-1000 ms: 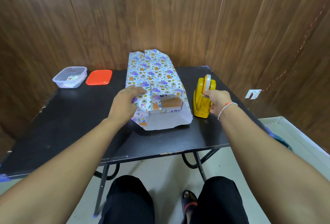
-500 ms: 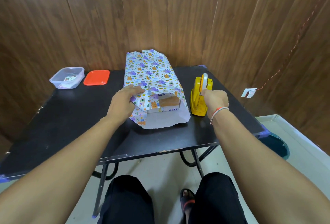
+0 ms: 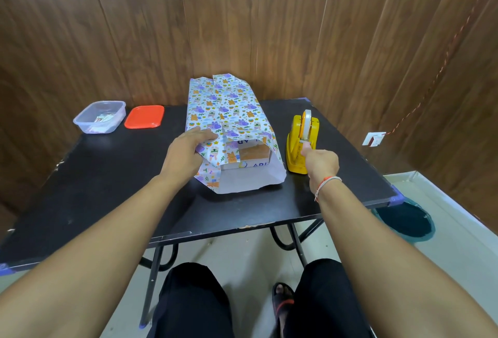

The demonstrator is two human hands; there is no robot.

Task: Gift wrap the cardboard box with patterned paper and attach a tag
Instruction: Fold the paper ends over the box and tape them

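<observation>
A black desk [image 3: 107, 181] stands against brown wood-panelled walls. Between the hands lies the cardboard box [image 3: 252, 158] under patterned paper [image 3: 226, 111] printed with purple and orange animals; its long axis runs away from the person, near end uncovered. The left hand [image 3: 186, 153] presses flat on the paper's left flap. The right hand [image 3: 320, 162] pinches tape at the yellow tape dispenser [image 3: 301, 143] just ahead of it.

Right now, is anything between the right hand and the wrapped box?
Nothing visible blocks it. The right hand is at the tape dispenser, beside the box; only bare table lies between.
</observation>
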